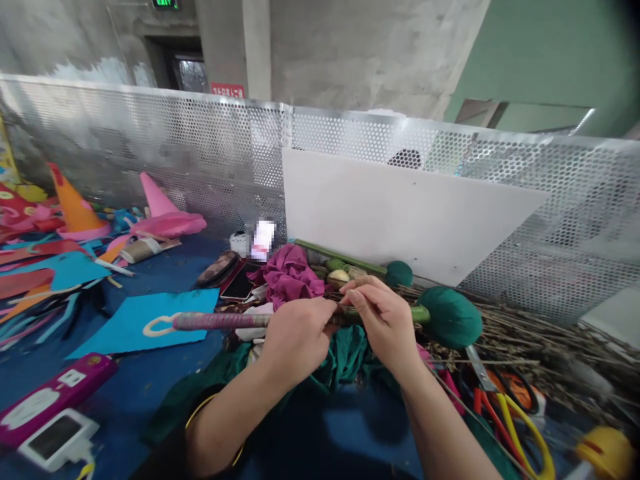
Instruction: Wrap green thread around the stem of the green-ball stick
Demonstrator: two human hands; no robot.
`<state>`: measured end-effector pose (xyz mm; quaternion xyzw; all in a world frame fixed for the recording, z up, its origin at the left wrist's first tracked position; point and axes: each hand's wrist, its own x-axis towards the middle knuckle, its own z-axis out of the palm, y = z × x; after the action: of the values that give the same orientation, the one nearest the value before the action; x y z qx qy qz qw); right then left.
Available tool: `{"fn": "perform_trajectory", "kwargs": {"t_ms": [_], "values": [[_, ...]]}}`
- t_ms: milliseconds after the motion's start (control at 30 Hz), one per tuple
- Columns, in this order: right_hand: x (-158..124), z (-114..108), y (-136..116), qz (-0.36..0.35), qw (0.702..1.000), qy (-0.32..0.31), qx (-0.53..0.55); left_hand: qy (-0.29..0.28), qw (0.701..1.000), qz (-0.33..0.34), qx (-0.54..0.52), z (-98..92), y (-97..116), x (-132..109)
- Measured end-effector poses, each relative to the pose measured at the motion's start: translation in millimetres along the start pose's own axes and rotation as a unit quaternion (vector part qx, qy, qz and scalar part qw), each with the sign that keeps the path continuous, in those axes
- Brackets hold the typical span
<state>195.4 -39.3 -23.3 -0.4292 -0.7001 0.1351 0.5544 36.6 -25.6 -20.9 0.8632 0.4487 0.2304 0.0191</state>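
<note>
A long stick (223,321) lies level across my view, its left part wrapped in purple and grey, with a pale loop at that end. Its right part is green, ending in a dark green cloth-covered ball (453,318). My left hand (297,337) is closed around the middle of the stick. Just to the right, my right hand (385,317) is pinched at the stick's upper side, thumb against fingers. Whatever lies between those fingertips is too small to make out. Beneath both hands spreads dark green cloth (345,357).
Purple cloth (293,273) and a lit phone (263,239) are beyond my hands. At right lie scissors (525,427) and dry stems (540,327). Blue sheet (145,320), pink hat (163,207) and a magenta box (55,397) occupy the left. A perforated metal screen (200,153) stands behind.
</note>
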Motion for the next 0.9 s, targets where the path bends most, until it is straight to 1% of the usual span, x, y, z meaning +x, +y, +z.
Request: {"fn": "perform_trajectory", "kwargs": {"t_ms": [133,267,367,467,600,700,800,900], "values": [[2.5,-0.5,6.8,0.027,0.999,-0.009,-0.019,0.010,0.996,0.073,0.039,2.2,1.1,-2.0],[3.8,-1.5,10.9,0.053,0.998,-0.012,-0.023,0.060,0.987,0.145,0.037,7.1,-1.9,-4.1],[4.0,-1.4,12.9,0.072,0.997,-0.025,-0.018,0.064,0.982,0.171,0.048,8.8,-3.0,-3.5],[4.1,0.3,15.5,0.085,0.996,-0.031,-0.022,0.061,0.979,0.184,0.063,8.3,-2.4,-2.4],[5.1,-0.4,15.5,0.100,0.994,-0.043,-0.013,0.052,0.981,0.179,0.063,8.4,-2.3,-2.1],[6.1,-11.6,11.0,0.117,0.992,-0.042,0.012,0.049,0.985,0.157,0.044,7.6,-6.2,-1.0],[5.4,-35.2,6.8,0.170,0.984,-0.030,0.036,0.046,0.992,0.118,0.011,2.4,-14.8,2.1],[2.1,-66.4,7.4,0.241,0.969,-0.018,0.051,0.053,0.996,0.071,-0.007,-6.0,-25.6,5.5]]}}
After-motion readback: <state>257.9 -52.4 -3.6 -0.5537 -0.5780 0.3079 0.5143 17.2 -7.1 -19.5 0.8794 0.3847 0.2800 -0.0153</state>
